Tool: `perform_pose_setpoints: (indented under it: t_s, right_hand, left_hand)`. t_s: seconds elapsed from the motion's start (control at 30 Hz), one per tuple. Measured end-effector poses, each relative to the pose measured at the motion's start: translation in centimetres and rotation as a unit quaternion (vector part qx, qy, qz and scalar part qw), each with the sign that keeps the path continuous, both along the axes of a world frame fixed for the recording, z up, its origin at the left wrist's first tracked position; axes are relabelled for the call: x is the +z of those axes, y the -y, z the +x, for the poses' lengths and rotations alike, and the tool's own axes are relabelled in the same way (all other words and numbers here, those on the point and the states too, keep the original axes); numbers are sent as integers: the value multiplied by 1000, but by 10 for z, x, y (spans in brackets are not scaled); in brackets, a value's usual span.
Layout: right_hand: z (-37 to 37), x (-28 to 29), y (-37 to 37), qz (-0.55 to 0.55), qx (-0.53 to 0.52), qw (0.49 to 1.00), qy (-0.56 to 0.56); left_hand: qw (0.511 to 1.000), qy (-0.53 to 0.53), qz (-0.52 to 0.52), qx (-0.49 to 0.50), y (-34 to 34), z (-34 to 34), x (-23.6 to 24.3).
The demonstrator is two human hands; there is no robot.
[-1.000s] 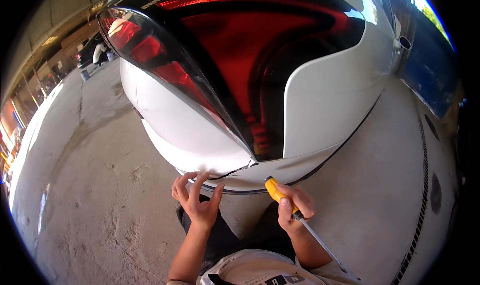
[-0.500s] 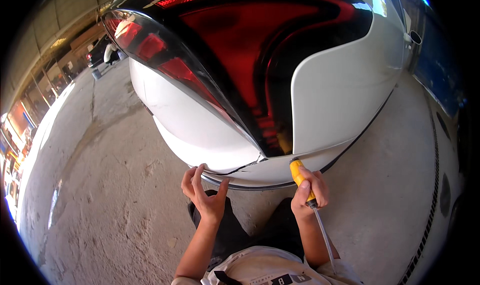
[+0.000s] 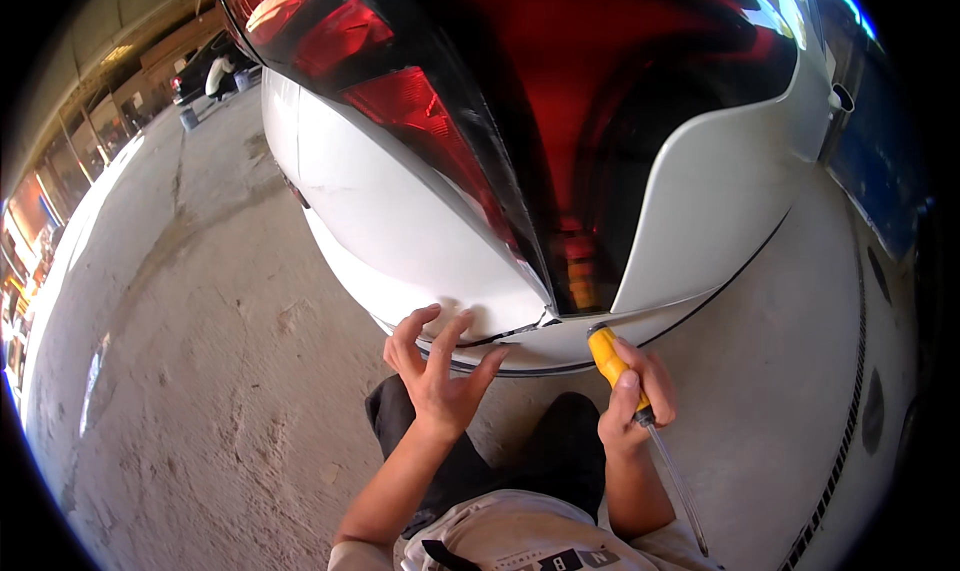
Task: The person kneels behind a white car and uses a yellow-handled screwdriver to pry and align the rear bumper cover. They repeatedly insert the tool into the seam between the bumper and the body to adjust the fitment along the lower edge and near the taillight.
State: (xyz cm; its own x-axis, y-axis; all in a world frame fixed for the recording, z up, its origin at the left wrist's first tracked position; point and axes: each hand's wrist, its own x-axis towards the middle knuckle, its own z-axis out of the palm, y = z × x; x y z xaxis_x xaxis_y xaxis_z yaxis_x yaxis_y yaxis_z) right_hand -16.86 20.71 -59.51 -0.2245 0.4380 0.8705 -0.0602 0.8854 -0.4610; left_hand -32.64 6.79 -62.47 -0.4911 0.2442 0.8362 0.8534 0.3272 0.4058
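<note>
In front of me is the corner of a white car, with a large red and black tail light (image 3: 520, 121) above a white bumper (image 3: 390, 206). A dark, uneven gap (image 3: 500, 337) runs along the bumper below the light's lower tip. My left hand (image 3: 440, 371) is at the left end of that gap, fingers spread and fingertips at the panel; whether they touch it I cannot tell. My right hand (image 3: 636, 396) is wrapped round the yellow handle of a screwdriver (image 3: 610, 356). Its handle end points toward the bumper, and the metal shaft slants down toward my body.
Rough concrete floor (image 3: 220, 351) spreads to the left. A slotted drain strip (image 3: 850, 401) runs along the right, near a blue panel (image 3: 885, 171). Far left, a person (image 3: 219, 74) crouches by a dark car (image 3: 190, 76), with a bucket (image 3: 189, 119) nearby.
My view has come closer to the tail light. My left hand has shifted right and up along the bumper gap. The screwdriver is still in my right hand, slightly farther right.
</note>
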Motion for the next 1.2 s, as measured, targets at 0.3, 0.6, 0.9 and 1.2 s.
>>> perform_pose_setpoints:
  t_s: [0.3, 0.6, 0.9, 1.2]
  right_hand:
    - [-13, -13, -12, 83, -51, 993, -67]
    - [-10, -3, -6, 83, -16, 996, -31]
    - [-21, 1, -3, 142, 46, 989, -21]
    - [-29, 0, -2, 147, 62, 985, -68]
  left_hand:
    - [998, -10, 29, -58, -11, -1, 5]
    - [994, -37, 46, -88, -36, 8, 29]
    - [991, -46, 55, -117, -39, 5, 29]
    - [991, -39, 36, -125, -33, 6, 32]
